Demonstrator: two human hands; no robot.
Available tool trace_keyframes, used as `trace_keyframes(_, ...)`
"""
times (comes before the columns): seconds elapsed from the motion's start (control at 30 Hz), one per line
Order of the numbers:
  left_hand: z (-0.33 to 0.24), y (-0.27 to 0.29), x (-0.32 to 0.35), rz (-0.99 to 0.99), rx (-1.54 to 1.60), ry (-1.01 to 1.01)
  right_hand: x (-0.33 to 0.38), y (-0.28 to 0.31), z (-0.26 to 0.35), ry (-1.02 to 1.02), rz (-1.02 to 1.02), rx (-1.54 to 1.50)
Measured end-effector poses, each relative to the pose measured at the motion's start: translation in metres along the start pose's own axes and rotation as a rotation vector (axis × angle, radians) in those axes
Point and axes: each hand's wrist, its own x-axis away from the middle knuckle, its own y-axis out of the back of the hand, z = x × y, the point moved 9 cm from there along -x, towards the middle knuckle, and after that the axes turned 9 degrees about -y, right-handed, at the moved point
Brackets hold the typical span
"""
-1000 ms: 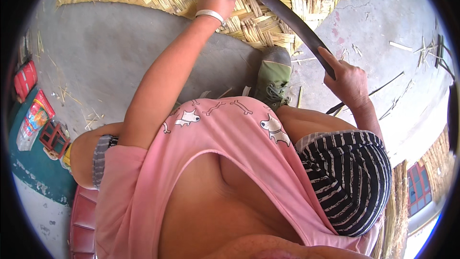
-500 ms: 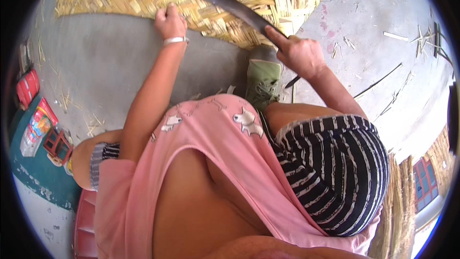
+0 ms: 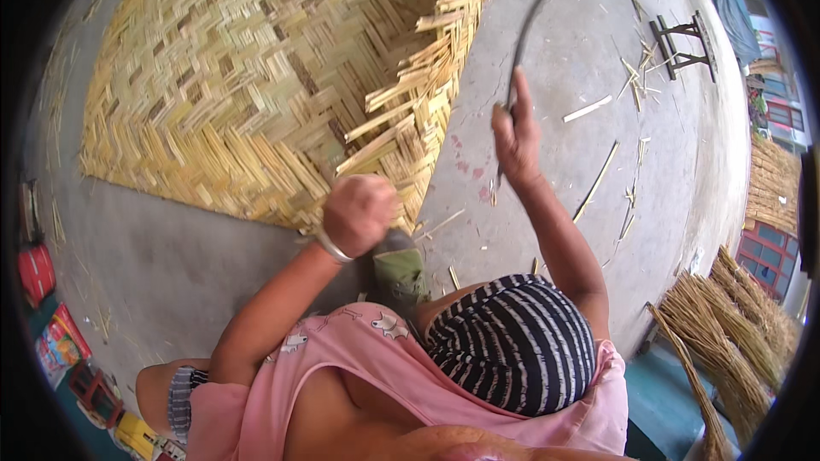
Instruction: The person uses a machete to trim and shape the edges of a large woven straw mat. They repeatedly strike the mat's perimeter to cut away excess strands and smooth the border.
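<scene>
A large woven bamboo mat [image 3: 248, 94] lies on the concrete floor ahead, its right edge ending in loose strip ends [image 3: 431, 77]. My left hand [image 3: 359, 212], with a white bangle on the wrist, is closed at the mat's near corner, gripping the strips there. My right hand [image 3: 515, 132] is raised over the floor to the right of the mat and holds a long curved dark knife [image 3: 534, 21], blade pointing up and away. My green shoe [image 3: 397, 266] rests just below the left hand.
Bamboo splinters [image 3: 598, 179] litter the concrete at right. A small dark stool [image 3: 683, 43] stands at far right. Bundles of straw [image 3: 735, 333] lie at lower right. Colourful packets and a red object [image 3: 38, 277] sit at the left edge.
The right hand has lifted the knife from across the mat's edge to upright over the floor. The left hand has drawn back to the mat's near corner. The view has tilted up.
</scene>
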Motion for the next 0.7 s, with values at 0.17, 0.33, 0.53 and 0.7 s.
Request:
trace_keyframes(0.17,-0.02,-0.076,-0.09,0.197,-0.299,-0.384,-0.116,0.004,-0.031,-0.28,-0.043,-0.185)
trace_keyframes(0.33,0.057,-0.129,-0.128,0.409,-0.574,-0.26,-0.207,-0.037,0.002,0.015,-0.195,0.267)
trace_keyframes(0.53,0.145,-0.156,-0.082,0.665,-0.321,0.074,-0.266,-0.132,0.017,0.098,-0.183,0.496)
trace_keyframes(0.7,0.163,-0.172,-0.075,0.8,-0.253,0.145,-0.271,-0.171,-0.001,0.238,-0.2,0.604)
